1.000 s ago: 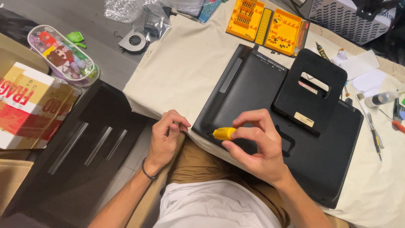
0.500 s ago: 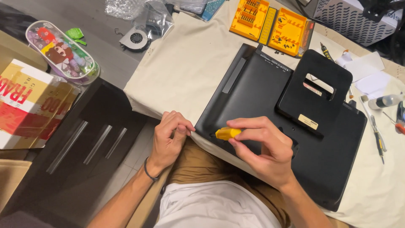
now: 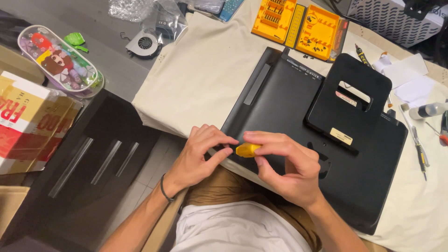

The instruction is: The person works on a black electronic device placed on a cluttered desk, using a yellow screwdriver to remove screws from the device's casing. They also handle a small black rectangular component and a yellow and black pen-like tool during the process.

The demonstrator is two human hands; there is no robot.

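A large black flat device (image 3: 280,107) lies back-up on a cream cloth (image 3: 200,74), with a black stand plate (image 3: 350,98) on its rear. My right hand (image 3: 287,165) grips a small yellow tool (image 3: 246,150) at the device's near-left corner. My left hand (image 3: 203,151) rests at that same corner, its fingertips touching the device's edge and the tool's tip. What the tool's tip meets is hidden by my fingers.
An orange bit-set case (image 3: 303,25) lies open at the far edge. Screwdrivers (image 3: 420,156), a small bottle (image 3: 429,110) and white papers (image 3: 410,79) sit at the right. A cooling fan (image 3: 143,44), a patterned clear pouch (image 3: 60,60), a printed cardboard box (image 3: 23,121) and a dark drawer cabinet (image 3: 93,158) stand left.
My left hand has moved right along the edge until its fingers touch the yellow tool. My right hand has stayed at the corner with the tool.
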